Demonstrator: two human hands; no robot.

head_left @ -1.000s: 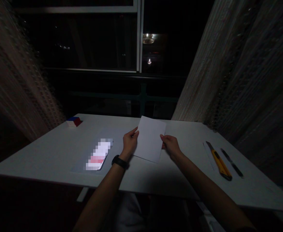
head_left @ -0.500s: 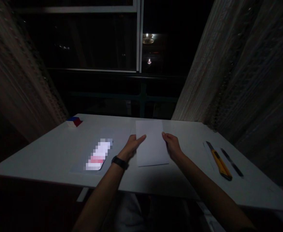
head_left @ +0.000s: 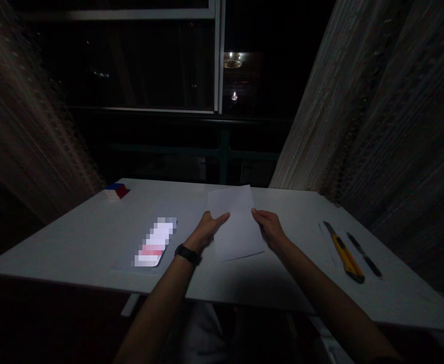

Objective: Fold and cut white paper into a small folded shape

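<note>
A white sheet of paper (head_left: 235, 222) is held just above the white table (head_left: 74, 242), near its middle, tilted slightly to the left. My left hand (head_left: 207, 230) grips the sheet's left edge, thumb on top, a dark watch on that wrist. My right hand (head_left: 269, 227) pinches the right edge. A thin shadow shows under the sheet's near edge.
A lit phone (head_left: 154, 241) lies left of my hands. A small red and blue block (head_left: 116, 190) sits at the far left corner. A yellow utility knife (head_left: 344, 253) and a black pen (head_left: 364, 254) lie to the right. Curtains hang on both sides of a dark window.
The sheet swung from tilted right to nearly square on the table, and now it is lifted a little and turned slightly left. Both hands kept hold of its edges.
</note>
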